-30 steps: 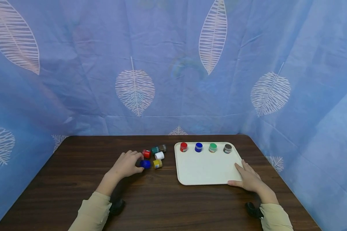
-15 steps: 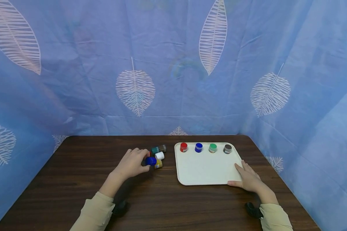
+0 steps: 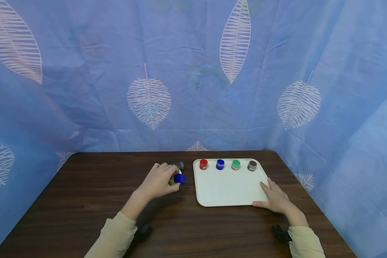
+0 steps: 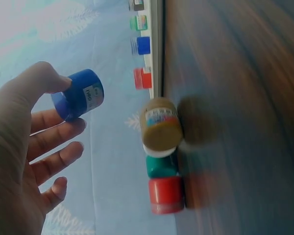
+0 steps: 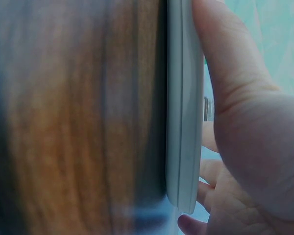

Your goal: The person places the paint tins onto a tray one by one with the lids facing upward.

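Observation:
My left hand (image 3: pixel 159 182) pinches a small blue paint jar (image 4: pixel 79 95) between thumb and fingers, held above the table left of the tray. Under and behind that hand lie loose paint jars: a yellow one (image 4: pixel 160 129), a green one (image 4: pixel 161 166), a red one (image 4: pixel 166 195), a mostly hidden white one, and a dark brown one (image 3: pixel 180 165). My right hand (image 3: pixel 276 200) rests at the near right corner of the cream tray (image 3: pixel 229 190), thumb along the front edge and fingers over the right side.
Along the tray's far edge stand a red jar (image 3: pixel 203 164), a blue jar (image 3: pixel 220 164), a green jar (image 3: pixel 235 165) and a dark brown jar (image 3: pixel 252 165). The dark wooden table (image 3: pixel 193 229) meets a blue leaf-patterned cloth (image 3: pixel 193 107) behind.
My left hand has picked up the blue jar from the table and carried it right, over the loose jars toward the tray. The right hand and tray stay in place.

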